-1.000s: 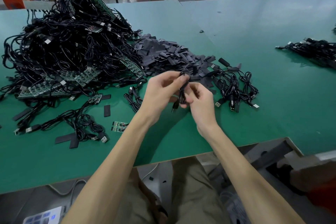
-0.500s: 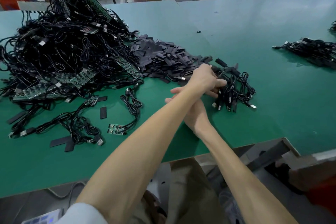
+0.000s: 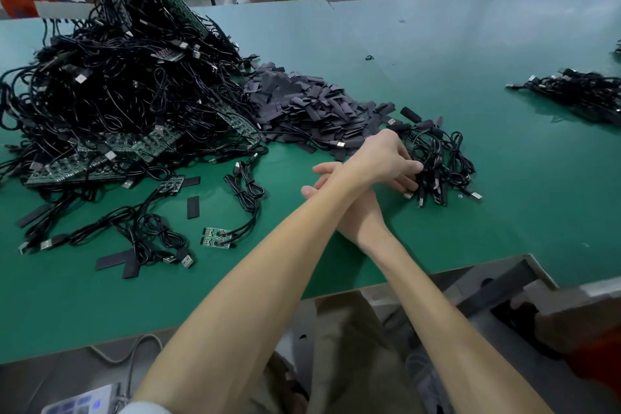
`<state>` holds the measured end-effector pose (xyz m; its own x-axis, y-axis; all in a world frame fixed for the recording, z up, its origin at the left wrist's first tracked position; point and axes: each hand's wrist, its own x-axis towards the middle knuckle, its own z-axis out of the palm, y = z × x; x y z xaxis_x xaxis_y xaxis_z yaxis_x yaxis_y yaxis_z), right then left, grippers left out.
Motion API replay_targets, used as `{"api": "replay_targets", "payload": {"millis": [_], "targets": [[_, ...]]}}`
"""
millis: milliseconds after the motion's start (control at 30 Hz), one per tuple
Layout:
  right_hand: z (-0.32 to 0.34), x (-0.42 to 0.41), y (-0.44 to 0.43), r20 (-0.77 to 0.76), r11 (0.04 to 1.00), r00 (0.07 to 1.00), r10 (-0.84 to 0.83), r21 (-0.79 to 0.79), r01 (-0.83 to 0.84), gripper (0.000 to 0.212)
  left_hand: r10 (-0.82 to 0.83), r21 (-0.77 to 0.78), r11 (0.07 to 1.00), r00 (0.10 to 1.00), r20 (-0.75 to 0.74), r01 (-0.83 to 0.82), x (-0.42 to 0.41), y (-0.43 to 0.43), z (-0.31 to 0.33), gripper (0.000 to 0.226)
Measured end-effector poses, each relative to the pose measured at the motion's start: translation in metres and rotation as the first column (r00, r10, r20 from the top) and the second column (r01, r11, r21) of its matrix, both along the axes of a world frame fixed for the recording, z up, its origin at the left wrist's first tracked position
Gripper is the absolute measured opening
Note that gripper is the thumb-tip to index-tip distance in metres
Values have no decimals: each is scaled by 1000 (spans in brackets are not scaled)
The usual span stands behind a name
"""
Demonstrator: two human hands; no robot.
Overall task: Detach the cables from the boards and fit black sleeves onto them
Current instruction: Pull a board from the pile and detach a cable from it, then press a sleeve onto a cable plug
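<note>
Left hand (image 3: 383,158) crossed over the right hand (image 3: 358,212), fingers laid on a small bundle of cables (image 3: 440,161) on the green bench (image 3: 437,44), right fingers held straight beneath, black sleeves (image 3: 302,111) piled behind, large heap of cables and boards (image 3: 117,94) seen at left.

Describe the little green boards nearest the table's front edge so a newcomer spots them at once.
Start at the heap of black cables on the left of the green table. Follow it toward the near edge: two small green boards lie side by side on bare mat, cables attached. Unlike the heap's boards, nothing covers them, and none lies nearer.
</note>
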<state>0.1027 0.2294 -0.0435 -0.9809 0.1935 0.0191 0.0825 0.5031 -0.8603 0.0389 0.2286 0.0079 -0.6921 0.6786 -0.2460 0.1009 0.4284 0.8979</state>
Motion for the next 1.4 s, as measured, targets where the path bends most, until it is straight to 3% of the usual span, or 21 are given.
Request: {"api": "replay_targets", "payload": {"millis": [100, 233, 300, 400, 467, 600, 667, 733, 800, 867, 900, 1000, 1100, 1167, 1267, 1400], "targets": [[1, 0, 0, 127, 965, 992, 3, 260, -36, 29, -82, 58, 995, 994, 73, 78, -1, -6, 1, 24], [1, 5, -2, 76, 967, 997, 11, 253, -30, 30, -113, 69, 991, 994, 15, 111, 1, -22, 3, 24], [-4, 5, -2, 102, 959, 995, 0, 283, -29, 29, 5, 139, 990, 994, -113, 10, 5, -32, 3, 22], [-3, 4, -1, -51, 995, 997, -52, 85, 56, 13, 280, 331, 926, 919, -277, -183, 13, -58, -1, 27], [-2, 1, 0, -142, 996, 986, -84, -39, 79, 20, 384, 344, 905, 830, -404, -251, 21, -85, -7, 30], [-5, -1, -1, -150, 998, 988, -21, -54, 13, 11, 377, 190, 923, 692, -616, -334, 41, -152, -18, 25], [-7, -2, 0, -150, 993, 988, -28, -116, 11, 12, 299, 14, 914, 650, -698, -406, 48, -183, -17, 21], [-7, -2, 1, -149, 992, 988, -31, -125, 12, 14, 211, -283, 803, 695, -688, -524, 50, -209, -12, 29], [-7, -2, 1, -144, 993, 989, -21, -118, 4, 14, 169, -578, 598, 792, -587, -556, 50, -229, -4, 50], [-6, -2, 1, -141, 993, 990, -16, -115, 0, 14, 146, -700, 480, 835, -531, -529, 51, -242, 2, 57], [-6, -2, 1, -141, 994, 990, -13, -109, -2, 14, 150, -699, 491, 841, -520, -520, 51, -246, 4, 52], [-6, -1, 2, -151, 993, 989, 5, -117, -23, 13, 294, -493, 699, 837, -461, -517, 53, -245, 4, 23], [-2, 1, 1, -192, 980, 979, 75, -168, -108, 15, 405, -172, 822, 770, -494, -543, 48, -223, -4, 20], [-1, 1, -1, -207, 973, 970, 129, -162, -164, 18, 424, 19, 882, 778, -463, -470, 42, -203, -11, 17], [-1, 0, -1, -216, 980, 972, 91, -155, -126, 15, 421, 199, 907, 807, -415, -371, 32, -177, -25, 13], [-2, -1, 2, -184, 972, 981, 60, -214, -99, 6, 550, 458, 778, 818, -168, -430, 20, -165, -40, 10]]}}
